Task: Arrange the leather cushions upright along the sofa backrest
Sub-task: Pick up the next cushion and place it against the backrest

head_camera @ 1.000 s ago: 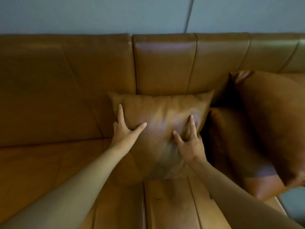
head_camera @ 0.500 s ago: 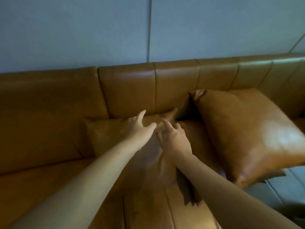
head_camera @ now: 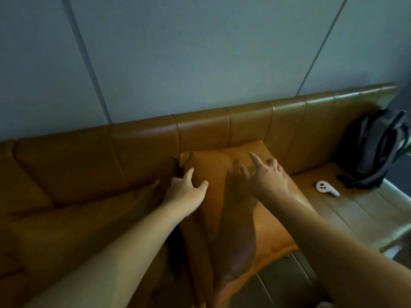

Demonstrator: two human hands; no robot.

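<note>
A large tan leather cushion [head_camera: 224, 174] leans tilted against the sofa backrest [head_camera: 144, 147], its lower end reaching toward the seat's front. My left hand [head_camera: 184, 192] rests open on the cushion's upper left part, fingers spread. My right hand [head_camera: 264, 176] hovers at or lightly touches its upper right part, fingers apart and pointing at the backrest. Another tan cushion [head_camera: 77, 218] lies to the left under my left forearm, in shadow and partly hidden.
A black backpack [head_camera: 375, 150] stands at the sofa's right end against the backrest. A white handheld controller [head_camera: 327, 188] lies on the seat [head_camera: 360, 210] beside it. A grey-blue panelled wall rises behind the sofa.
The view has swung right. Both hands left the smaller middle cushion and moved onto the larger cushion to its right. The backpack and controller have come into view.
</note>
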